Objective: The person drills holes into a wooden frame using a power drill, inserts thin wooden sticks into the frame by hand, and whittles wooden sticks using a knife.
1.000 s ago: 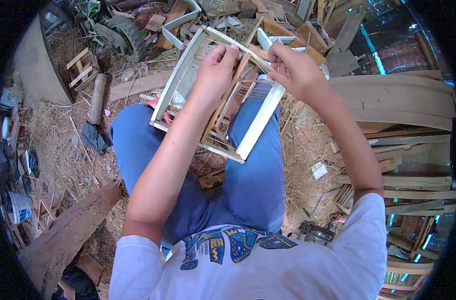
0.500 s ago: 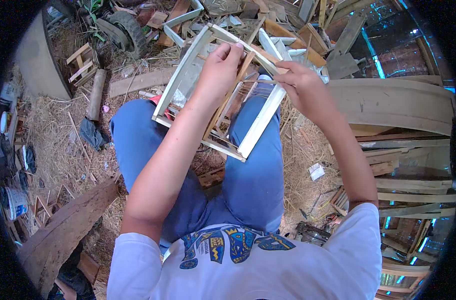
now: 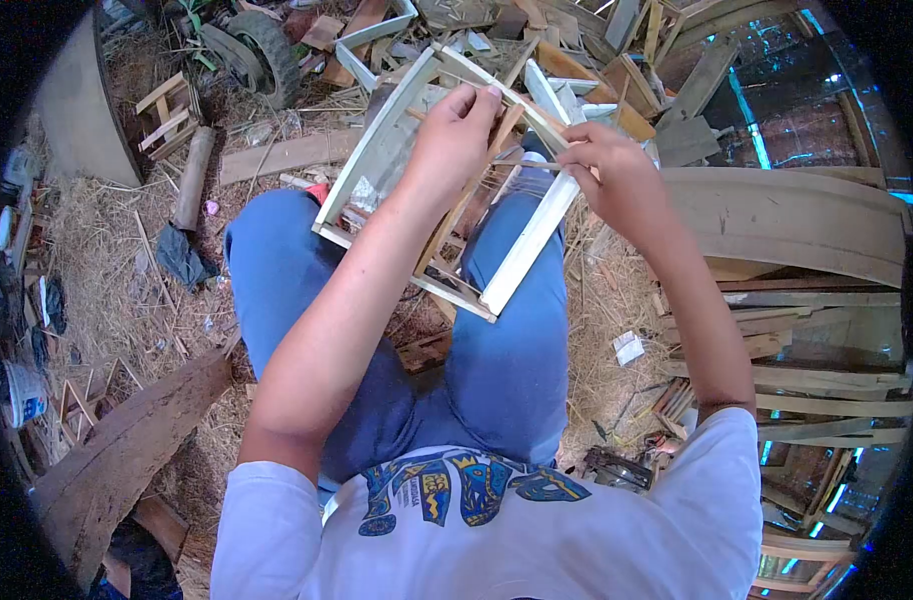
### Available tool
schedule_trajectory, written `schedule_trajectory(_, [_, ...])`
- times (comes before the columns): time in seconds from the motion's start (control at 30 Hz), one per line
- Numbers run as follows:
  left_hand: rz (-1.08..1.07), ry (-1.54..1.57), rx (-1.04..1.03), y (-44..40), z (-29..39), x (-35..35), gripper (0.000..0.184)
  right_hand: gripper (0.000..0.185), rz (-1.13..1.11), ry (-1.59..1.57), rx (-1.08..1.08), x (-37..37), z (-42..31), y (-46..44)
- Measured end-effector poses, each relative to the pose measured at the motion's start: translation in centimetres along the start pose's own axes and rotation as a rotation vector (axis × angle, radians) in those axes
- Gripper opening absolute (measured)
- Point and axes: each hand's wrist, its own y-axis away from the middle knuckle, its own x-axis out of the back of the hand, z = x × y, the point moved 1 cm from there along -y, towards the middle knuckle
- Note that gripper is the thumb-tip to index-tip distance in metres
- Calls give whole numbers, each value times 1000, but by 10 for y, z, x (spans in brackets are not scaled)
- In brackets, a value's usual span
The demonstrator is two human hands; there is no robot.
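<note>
A pale wooden frame (image 3: 525, 240) with thin crosspieces inside rests tilted across my thighs. My left hand (image 3: 462, 135) is closed at its far rail, thumb and fingers pinched together beside the brown inner slat (image 3: 455, 215). At the right corner, my right hand (image 3: 607, 170) is closed, its fingers bent around the rail. A thin wooden strip (image 3: 527, 163) runs inward from the right thumb. My left forearm hides part of the frame's middle. Exactly what lies between the left fingertips is hidden.
Scrap boards and pale wooden pieces (image 3: 562, 85) lie beyond the frame. A tyre (image 3: 267, 60) is at the far left. To the right are a wide curved board (image 3: 787, 220) and stacked slats (image 3: 827, 378). A long plank (image 3: 127, 450) slants at lower left over straw-covered ground.
The whole view has shifted slightly. Both hands stay at nearly the same places on the frame, with only a small change in the right fingers.
</note>
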Motion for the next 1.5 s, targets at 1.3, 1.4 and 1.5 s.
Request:
schedule_trajectory(1.3, [-74, -472, -58, 38, 5, 16, 46, 14, 153, 346, 100, -4, -13, 20])
schedule_trajectory(1.4, [-114, -606, -88, 40, 7, 12, 45, 18, 28, 287, 72, 11, -8, 40])
schedule_trajectory(1.5, [-138, -623, -43, 48, 15, 3, 43, 14, 104, 230, 48, 16, -12, 56])
